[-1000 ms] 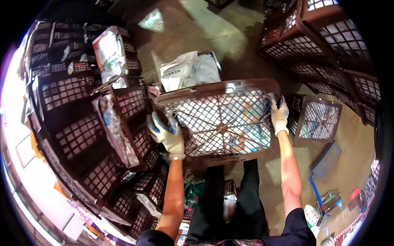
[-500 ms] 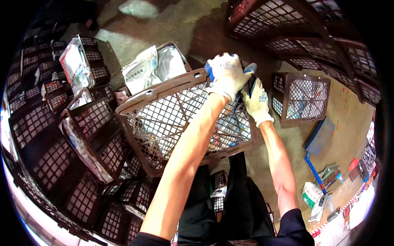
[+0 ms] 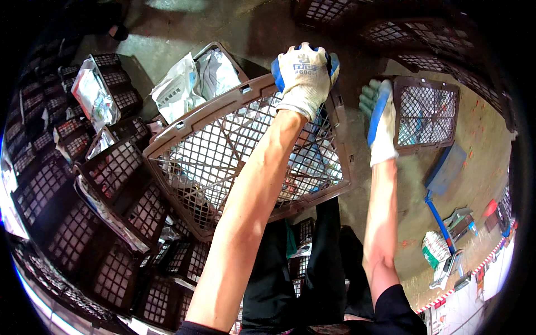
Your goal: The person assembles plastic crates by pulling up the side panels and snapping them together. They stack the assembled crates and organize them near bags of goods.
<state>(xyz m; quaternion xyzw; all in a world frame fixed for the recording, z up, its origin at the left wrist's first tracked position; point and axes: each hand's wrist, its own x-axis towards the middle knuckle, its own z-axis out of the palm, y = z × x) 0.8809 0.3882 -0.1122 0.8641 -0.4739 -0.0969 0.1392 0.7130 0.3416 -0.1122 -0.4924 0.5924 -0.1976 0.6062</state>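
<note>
A brown plastic lattice crate [image 3: 245, 167] is tilted in front of my legs, its mesh showing white and coloured printed bags or papers inside. My left hand [image 3: 304, 78], in a white knit glove with blue coating, is closed over the crate's far right corner. The fingertips curl out of sight there. In a matching glove, my right hand [image 3: 381, 120] is off the crate, fingers stretched out and slightly bent, touching nothing I can make out. Just beyond it on the right stands another brown crate [image 3: 427, 114] with filled mesh sides.
Stacked brown crates [image 3: 72, 218] crowd the left. An open crate with white bags [image 3: 181, 86] sits behind the held one. More tall crates [image 3: 430, 42] rise at the far right. A blue platform with a handle [image 3: 446, 170] and a white-green sack [image 3: 435, 251] lie on the right floor.
My right hand has let go near the crate's corner and moved right, its fingers opening out. My left hand stays at that corner, slightly higher in view. The crate has shifted a little left.
</note>
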